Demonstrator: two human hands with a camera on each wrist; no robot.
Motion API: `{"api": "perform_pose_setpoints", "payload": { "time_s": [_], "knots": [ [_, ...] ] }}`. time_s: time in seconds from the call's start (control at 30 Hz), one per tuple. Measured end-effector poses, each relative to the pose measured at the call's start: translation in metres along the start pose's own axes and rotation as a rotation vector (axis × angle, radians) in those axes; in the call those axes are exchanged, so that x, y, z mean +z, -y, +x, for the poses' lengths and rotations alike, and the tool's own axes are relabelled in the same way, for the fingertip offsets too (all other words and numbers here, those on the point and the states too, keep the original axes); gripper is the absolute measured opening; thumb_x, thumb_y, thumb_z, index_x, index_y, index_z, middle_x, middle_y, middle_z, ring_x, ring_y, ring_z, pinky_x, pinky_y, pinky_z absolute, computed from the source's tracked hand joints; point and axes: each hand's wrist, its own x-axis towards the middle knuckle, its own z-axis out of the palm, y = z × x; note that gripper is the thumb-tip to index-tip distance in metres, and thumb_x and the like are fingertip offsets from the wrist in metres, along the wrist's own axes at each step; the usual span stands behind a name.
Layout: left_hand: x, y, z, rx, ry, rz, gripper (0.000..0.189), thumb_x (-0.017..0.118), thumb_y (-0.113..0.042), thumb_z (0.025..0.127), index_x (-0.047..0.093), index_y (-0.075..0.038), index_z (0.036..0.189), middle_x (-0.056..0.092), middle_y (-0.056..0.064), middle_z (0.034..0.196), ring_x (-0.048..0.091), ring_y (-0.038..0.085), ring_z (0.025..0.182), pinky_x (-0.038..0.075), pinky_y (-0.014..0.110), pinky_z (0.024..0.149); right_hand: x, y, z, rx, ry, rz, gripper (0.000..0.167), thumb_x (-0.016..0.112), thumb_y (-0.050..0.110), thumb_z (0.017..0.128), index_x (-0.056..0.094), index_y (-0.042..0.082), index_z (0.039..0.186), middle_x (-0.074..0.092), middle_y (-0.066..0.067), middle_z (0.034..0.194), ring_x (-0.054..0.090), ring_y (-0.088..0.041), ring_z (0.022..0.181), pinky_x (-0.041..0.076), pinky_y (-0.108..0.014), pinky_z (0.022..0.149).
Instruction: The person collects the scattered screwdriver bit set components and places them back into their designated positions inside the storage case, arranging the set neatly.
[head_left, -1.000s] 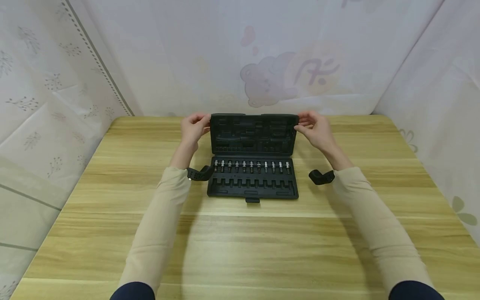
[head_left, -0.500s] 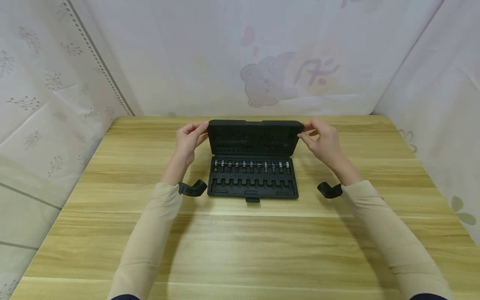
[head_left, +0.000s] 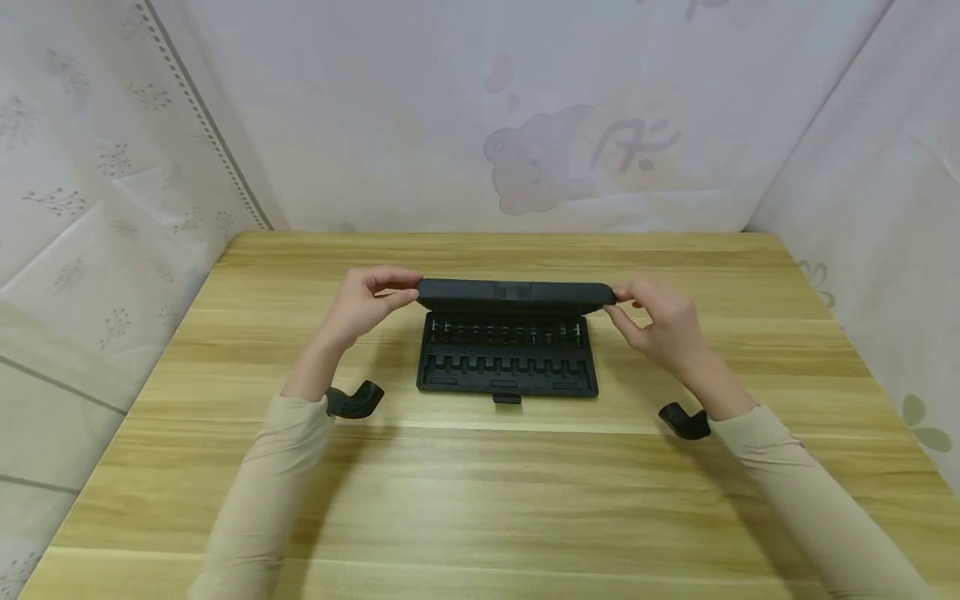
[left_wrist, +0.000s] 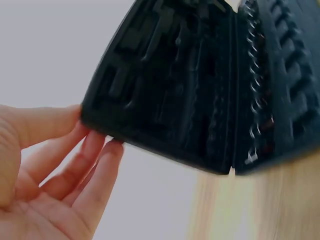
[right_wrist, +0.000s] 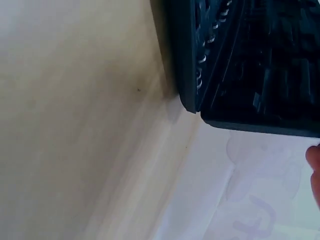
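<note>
A black plastic socket case [head_left: 507, 377] lies on the wooden table with its lid [head_left: 517, 293] tilted forward, partly over the base. A row of silver bit sockets [head_left: 490, 331] sits along the back of the base, shaded by the lid. My left hand [head_left: 362, 307] pinches the lid's left corner between thumb and fingers; the left wrist view shows the thumb at the edge and fingertips behind the lid [left_wrist: 150, 85]. At the opposite corner, my right hand [head_left: 663, 321] pinches the lid too. Only a bit of a right finger [right_wrist: 314, 165] shows in the right wrist view.
The wooden table [head_left: 480, 500] extends around the case on all sides. A latch tab [head_left: 507, 398] sticks out from the base's front edge. Patterned pale curtains [head_left: 375, 117] hang behind the table and at both sides. Each wrist wears a black camera mount [head_left: 356, 402].
The lid has swung forward and down from nearly upright, so its outer side now shows. Both hands have come lower and nearer with it, still pinching its corners. The base has stayed in place.
</note>
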Motion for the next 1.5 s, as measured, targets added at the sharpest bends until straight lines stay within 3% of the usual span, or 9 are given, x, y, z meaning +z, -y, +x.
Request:
{"api": "perform_pose_setpoints", "payload": {
  "time_s": [0.17,0.4,0.6,0.9,1.23,1.33,1.43,1.5],
  "knots": [
    [0.000,-0.001,-0.017,0.101,0.105,0.123,0.026,0.067,0.005,0.082,0.067,0.006,0.107,0.063,0.018,0.110,0.060,0.029,0.102,0.050,0.033,0.086,-0.009,0.009,-0.009,-0.087,0.048,0.048,0.038,0.057,0.034,0.091,0.069,-0.002,0.090,0.069,-0.012,0.079,0.064,-0.023,0.061,0.049,-0.037,0.051],
    [0.011,-0.002,-0.034,0.214,0.150,0.324,0.015,0.070,0.010,0.075,0.068,0.005,0.090,0.064,0.015,0.094,0.061,0.030,0.091,0.051,0.041,0.083,-0.014,0.023,-0.017,-0.139,0.191,0.050,0.040,0.054,0.040,0.093,0.070,0.004,0.094,0.069,-0.006,0.082,0.064,-0.018,0.065,0.050,-0.034,0.054],
    [0.023,-0.003,-0.044,0.275,0.152,0.532,0.012,0.073,0.005,0.075,0.068,0.002,0.085,0.065,0.010,0.087,0.061,0.027,0.080,0.051,0.036,0.075,-0.013,0.034,-0.028,-0.119,0.269,0.030,0.041,0.051,0.041,0.094,0.068,0.004,0.094,0.066,-0.006,0.080,0.064,-0.018,0.064,0.050,-0.033,0.051],
    [0.037,0.009,-0.056,0.356,0.127,0.662,0.013,0.075,0.006,0.070,0.066,-0.001,0.077,0.062,0.008,0.079,0.060,0.026,0.075,0.050,0.033,0.068,-0.004,0.043,-0.042,-0.137,0.281,0.043,0.040,0.045,0.036,0.097,0.065,0.002,0.093,0.065,-0.007,0.081,0.062,-0.016,0.061,0.048,-0.027,0.050],
    [0.049,0.017,-0.061,0.387,0.086,0.818,0.014,0.078,0.003,0.068,0.066,-0.002,0.074,0.059,0.006,0.075,0.062,0.022,0.068,0.050,0.031,0.060,-0.001,0.050,-0.048,-0.090,0.337,0.066,0.036,0.047,0.032,0.097,0.065,0.001,0.091,0.063,-0.007,0.083,0.057,-0.012,0.058,0.046,-0.023,0.051],
    [0.051,0.016,-0.062,0.383,0.084,0.847,0.013,0.077,0.004,0.068,0.067,-0.001,0.075,0.059,0.006,0.076,0.063,0.023,0.068,0.051,0.031,0.059,-0.002,0.053,-0.046,-0.065,0.382,0.033,0.019,0.067,0.018,0.087,0.064,0.000,0.093,0.062,-0.007,0.085,0.057,-0.013,0.059,0.047,-0.025,0.051],
    [0.054,0.013,-0.063,0.373,0.087,0.887,0.013,0.076,0.005,0.069,0.068,0.000,0.076,0.060,0.007,0.077,0.063,0.024,0.070,0.051,0.030,0.059,-0.003,0.059,-0.042,-0.037,0.423,-0.029,0.029,0.079,0.005,0.068,0.064,-0.001,0.093,0.062,-0.009,0.085,0.057,-0.013,0.058,0.047,-0.026,0.049],
    [0.056,0.011,-0.063,0.374,0.092,0.924,0.012,0.075,0.006,0.069,0.068,0.000,0.076,0.059,0.007,0.076,0.063,0.023,0.070,0.052,0.030,0.059,-0.002,0.064,-0.038,-0.020,0.430,-0.085,0.034,0.080,0.005,0.063,0.063,-0.001,0.092,0.062,-0.010,0.083,0.056,-0.014,0.056,0.046,-0.026,0.047]
  ]
}}
